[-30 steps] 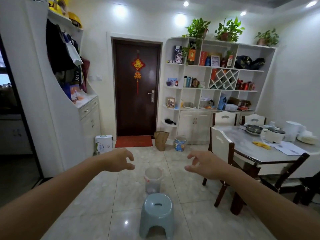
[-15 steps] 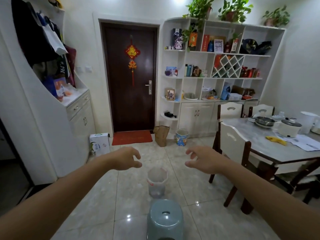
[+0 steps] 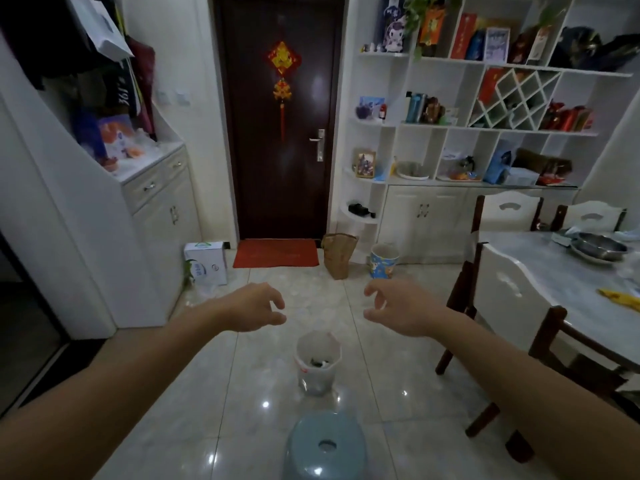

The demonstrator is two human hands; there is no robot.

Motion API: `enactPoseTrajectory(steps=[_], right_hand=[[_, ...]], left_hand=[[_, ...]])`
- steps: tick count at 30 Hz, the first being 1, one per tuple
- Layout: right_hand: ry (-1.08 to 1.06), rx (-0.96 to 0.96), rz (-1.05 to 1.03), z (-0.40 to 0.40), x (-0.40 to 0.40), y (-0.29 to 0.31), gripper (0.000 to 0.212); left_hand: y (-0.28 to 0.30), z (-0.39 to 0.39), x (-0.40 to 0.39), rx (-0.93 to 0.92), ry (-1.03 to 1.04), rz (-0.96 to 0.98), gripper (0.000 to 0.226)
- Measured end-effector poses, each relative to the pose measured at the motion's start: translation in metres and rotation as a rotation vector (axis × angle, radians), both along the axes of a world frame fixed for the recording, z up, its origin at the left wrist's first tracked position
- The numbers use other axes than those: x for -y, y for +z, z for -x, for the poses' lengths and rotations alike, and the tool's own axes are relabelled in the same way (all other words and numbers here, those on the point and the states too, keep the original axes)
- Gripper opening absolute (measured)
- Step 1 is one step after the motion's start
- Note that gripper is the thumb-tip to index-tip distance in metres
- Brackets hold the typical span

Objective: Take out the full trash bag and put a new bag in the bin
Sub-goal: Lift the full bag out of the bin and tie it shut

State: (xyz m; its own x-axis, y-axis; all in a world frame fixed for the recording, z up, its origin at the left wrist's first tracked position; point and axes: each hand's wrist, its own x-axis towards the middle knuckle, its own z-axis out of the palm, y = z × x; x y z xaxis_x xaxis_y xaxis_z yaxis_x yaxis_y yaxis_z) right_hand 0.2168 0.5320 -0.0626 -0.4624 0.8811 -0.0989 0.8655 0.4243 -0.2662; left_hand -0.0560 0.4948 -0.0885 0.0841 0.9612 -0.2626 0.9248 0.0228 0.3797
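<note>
Head view: both arms reach forward over a glossy tiled floor (image 3: 242, 393). The left hand (image 3: 254, 308) hangs in the air with fingers loosely curled and thumb apart from them, holding nothing. The right hand (image 3: 398, 311) mirrors it, fingers loosely bent, thumb spread, also holding nothing. The two hands are apart from each other and touch nothing.

Below and between them stands the bin (image 3: 317, 367), a small pale one, upright on the floor. A thin white bag (image 3: 311, 341) lines it, its edge folded over the rim, and some dark and light trash (image 3: 320, 362) lies low inside. Neither hand touches bin or bag.

Nearer the camera, just before the bin, is a blue-grey stool (image 3: 325, 448) with a hole in its seat.

At the far wall is a dark door (image 3: 280, 133) with a red ornament, and a red mat (image 3: 275, 253) lies in front of it. Right of the mat stand a brown paper bag (image 3: 338, 254) and a blue printed pail (image 3: 383, 260). Left of it sits a white carton (image 3: 206, 263). White shelves (image 3: 450, 133) full of small items fill the right wall. At the right edge is a bench (image 3: 561, 271) with a marbled top, carrying a metal bowl (image 3: 601, 245), with chairs (image 3: 498, 289) beside it.
</note>
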Motion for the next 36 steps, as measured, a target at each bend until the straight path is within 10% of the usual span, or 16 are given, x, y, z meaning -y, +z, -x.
enactPoseTrajectory(steps=[36], right_hand=[[-0.010, 0.174, 0.262, 0.164, -0.505, -0.161, 0.039]], left_hand=[[-0.131, 0.108, -0.526, 0.025, -0.193, 0.263, 0.045]])
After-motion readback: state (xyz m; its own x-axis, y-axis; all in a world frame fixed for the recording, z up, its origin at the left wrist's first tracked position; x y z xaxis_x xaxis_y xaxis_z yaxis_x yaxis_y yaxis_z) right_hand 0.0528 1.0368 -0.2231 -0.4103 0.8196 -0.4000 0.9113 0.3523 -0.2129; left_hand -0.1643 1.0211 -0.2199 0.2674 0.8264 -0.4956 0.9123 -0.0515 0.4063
